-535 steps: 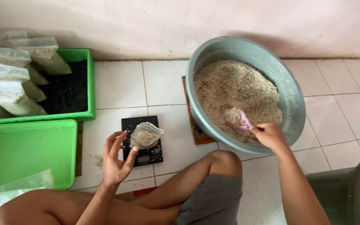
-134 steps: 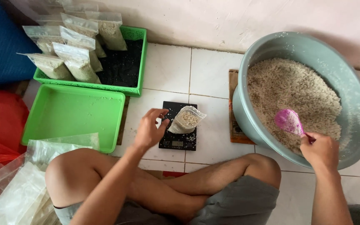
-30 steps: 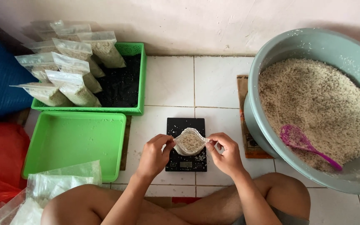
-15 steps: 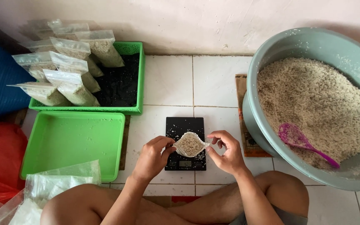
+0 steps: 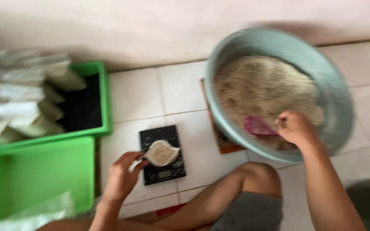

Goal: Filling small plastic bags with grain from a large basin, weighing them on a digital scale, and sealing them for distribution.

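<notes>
A wide round basin of dull grey-green plastic [image 5: 341,107] is filled with pale beige grain [image 5: 262,85], speckled lightly with darker flecks. A pink plastic scoop [image 5: 257,126] is seen against that beige. The flat square kitchen scale [image 5: 161,155] is black, and the small clear plastic bag [image 5: 162,153] on it is coloured off-white by the grain inside. Two rectangular plastic trays are bright green [image 5: 31,175]; the farther one [image 5: 101,100] is lined in black and stacked with whitish, translucent filled bags [image 5: 18,102]. The floor tiles [image 5: 135,96] are white with grey grout lines. Grey shorts [image 5: 251,211] are worn.
</notes>
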